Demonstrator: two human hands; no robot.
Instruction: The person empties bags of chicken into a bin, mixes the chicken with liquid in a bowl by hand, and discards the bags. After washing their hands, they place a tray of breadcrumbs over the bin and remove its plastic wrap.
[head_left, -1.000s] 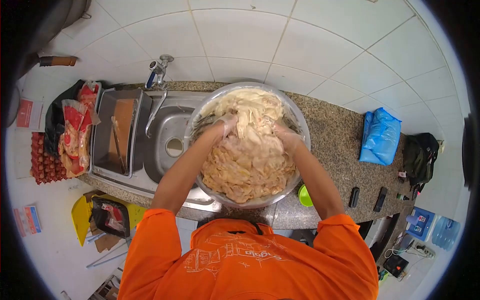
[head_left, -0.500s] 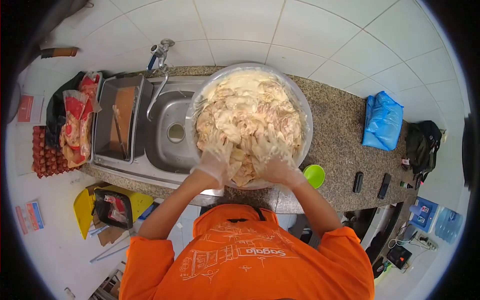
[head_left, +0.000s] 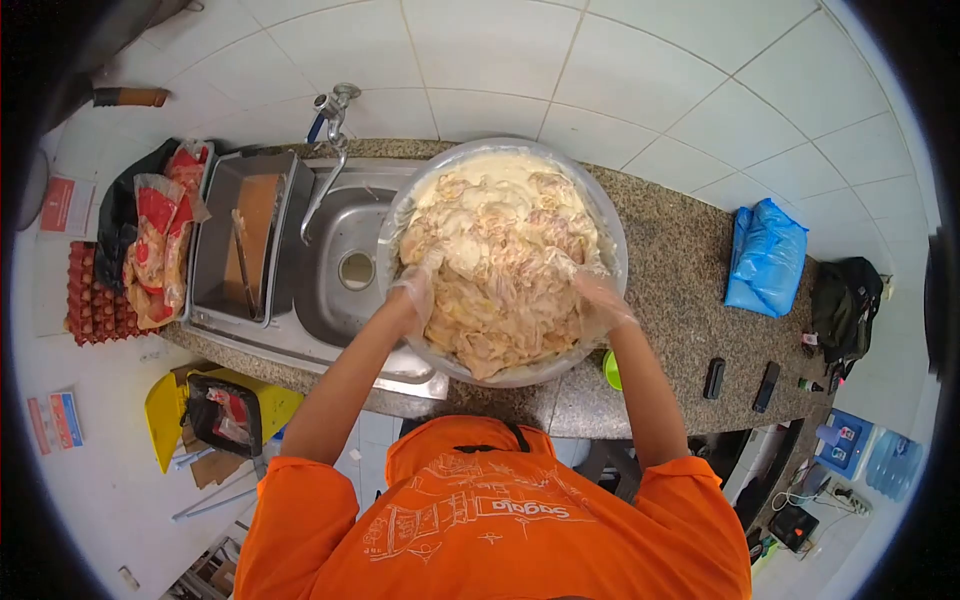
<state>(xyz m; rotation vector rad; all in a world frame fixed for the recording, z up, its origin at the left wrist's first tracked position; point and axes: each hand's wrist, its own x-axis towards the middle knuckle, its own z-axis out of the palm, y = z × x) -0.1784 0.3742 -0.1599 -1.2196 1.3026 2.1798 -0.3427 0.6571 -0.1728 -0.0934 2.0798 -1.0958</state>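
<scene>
A large metal bowl (head_left: 612, 205) holds a heap of raw chicken pieces (head_left: 510, 315) coated in a creamy pale marinade (head_left: 490, 172). Both my hands wear clear plastic gloves smeared with the marinade. My left hand (head_left: 420, 284) is at the left side of the heap, inside the rim, with its fingers sunk among the pieces. At the right side, my right hand (head_left: 594, 288) presses into the chicken, its fingers buried and blurred. Just below my right wrist, a bright green cup (head_left: 612, 370) stands by the bowl, partly hidden by my forearm.
Left of the bowl lie a steel sink (head_left: 340, 318) with a tap (head_left: 335, 125), a grey tub (head_left: 205, 225), plastic bags of food (head_left: 155, 240) and egg trays (head_left: 95, 300). On the granite counter (head_left: 670, 270) at right sit a blue bag (head_left: 766, 258) and two black objects (head_left: 766, 387).
My hands have moved apart from the near middle of the heap to its left and right sides, slightly farther from me. My right forearm now partly covers the green cup.
</scene>
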